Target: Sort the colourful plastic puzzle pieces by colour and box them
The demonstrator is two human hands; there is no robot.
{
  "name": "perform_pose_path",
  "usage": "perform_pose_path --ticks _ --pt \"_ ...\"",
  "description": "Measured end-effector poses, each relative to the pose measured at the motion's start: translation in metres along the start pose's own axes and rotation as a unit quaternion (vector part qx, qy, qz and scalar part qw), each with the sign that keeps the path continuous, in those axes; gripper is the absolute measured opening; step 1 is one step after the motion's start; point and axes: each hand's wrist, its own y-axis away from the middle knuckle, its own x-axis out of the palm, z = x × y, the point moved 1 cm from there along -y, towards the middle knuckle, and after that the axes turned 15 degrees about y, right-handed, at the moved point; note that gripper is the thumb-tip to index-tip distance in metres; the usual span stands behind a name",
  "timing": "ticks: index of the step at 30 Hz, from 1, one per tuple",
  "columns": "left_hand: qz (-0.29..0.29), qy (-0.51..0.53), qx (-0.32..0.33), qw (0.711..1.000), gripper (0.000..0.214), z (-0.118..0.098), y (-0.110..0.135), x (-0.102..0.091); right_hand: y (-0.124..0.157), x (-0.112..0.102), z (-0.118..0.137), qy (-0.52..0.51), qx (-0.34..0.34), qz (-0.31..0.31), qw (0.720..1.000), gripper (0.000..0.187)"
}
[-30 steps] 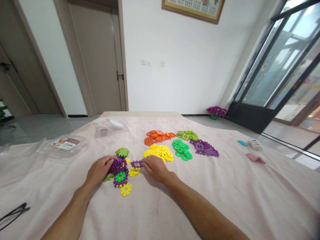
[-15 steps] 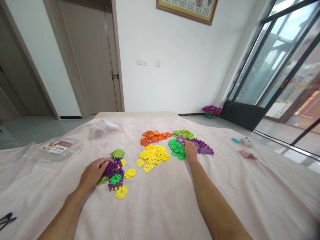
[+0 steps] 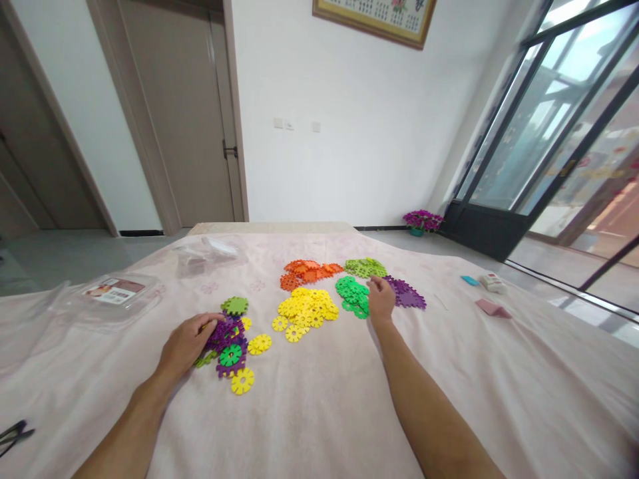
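Note:
Flat plastic snowflake pieces lie on a pink cloth (image 3: pixel 319 412), sorted by colour into an orange pile (image 3: pixel 308 273), a yellow pile (image 3: pixel 305 309), a green pile (image 3: pixel 353 295), a light green pile (image 3: pixel 365 267) and a purple pile (image 3: pixel 407 293). My left hand (image 3: pixel 187 342) rests with its fingers laid over a mixed heap (image 3: pixel 230 346) of purple, green and yellow pieces. My right hand (image 3: pixel 382 299) is stretched out between the green and purple piles. Its fingers are loosely bent at the purple pile's edge, and I see nothing in them.
A clear plastic box (image 3: pixel 107 297) with a label and a crumpled clear bag (image 3: pixel 207 253) lie at the back left. A dark object (image 3: pixel 12 432) sits at the left edge. Small blue, white and pink items (image 3: pixel 489 293) lie to the right. A door and glass doors stand beyond.
My right hand carried a purple piece from beside the mixed heap across to the purple pile and no longer shows it. My left hand stayed on the heap.

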Motion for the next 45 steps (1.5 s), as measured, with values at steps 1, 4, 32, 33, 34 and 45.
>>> perform_pose_path --ticks 1,4,32,33,34,45 --pt "0.0 0.002 0.002 1.0 0.042 -0.001 0.0 0.0 0.011 0.007 0.011 -0.006 -0.032 0.03 0.999 0.043" --pt "0.002 0.007 0.007 1.0 0.046 -0.005 0.002 -0.001 0.051 0.022 0.047 -0.02 -0.152 0.135 0.979 0.034" --pt "0.014 -0.031 0.064 0.997 0.045 -0.026 0.006 0.002 0.207 0.049 0.149 0.062 -0.512 0.354 0.78 0.024" --pt "0.016 -0.031 0.063 0.997 0.045 -0.026 0.006 0.002 0.204 0.049 0.148 0.056 -0.488 0.35 0.798 0.025" --pt "0.018 -0.032 0.061 0.997 0.045 -0.025 0.006 0.002 0.201 0.05 0.147 0.047 -0.459 0.344 0.818 0.025" --pt "-0.004 -0.05 0.115 0.992 0.047 -0.037 0.012 0.001 0.065 0.046 0.085 -0.218 0.023 0.167 0.961 0.021"
